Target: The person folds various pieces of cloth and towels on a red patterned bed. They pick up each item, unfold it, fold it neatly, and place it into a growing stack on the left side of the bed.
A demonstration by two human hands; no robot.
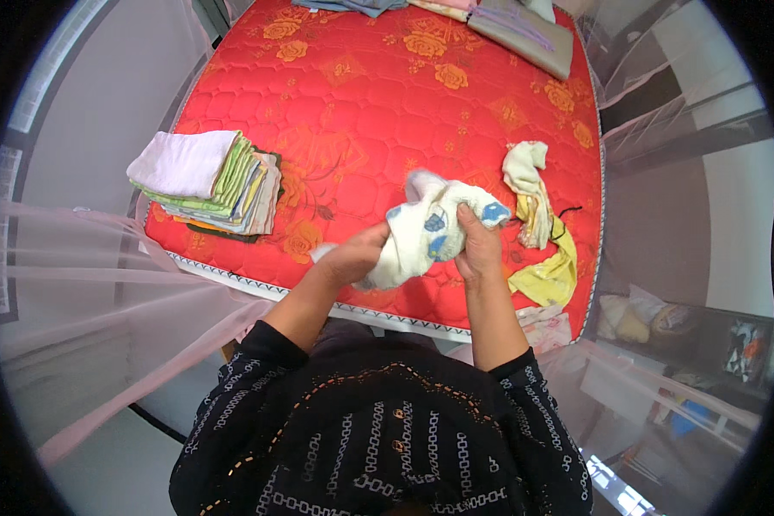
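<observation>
A crumpled white cloth with blue patches (419, 235) is held between both hands over the near part of the bed. My left hand (359, 253) grips its left side, fingers partly hidden under the fabric. At its right side, my right hand (478, 240) pinches it with the thumb on top. To the left lies a stack of folded cloths (248, 200), with a pale lilac one (184, 161) uppermost. Right of my hands are a crumpled white and yellow cloth (529, 187) and a yellow cloth (551, 277).
A red quilted bed cover with a floral pattern (374, 122) lies beneath everything. A folded grey-brown item (529, 45) and blue fabric (355, 5) are at the far edge. Sheer pink netting (135, 387) hangs at both sides. A pink patterned cloth (547, 327) lies at the near right corner.
</observation>
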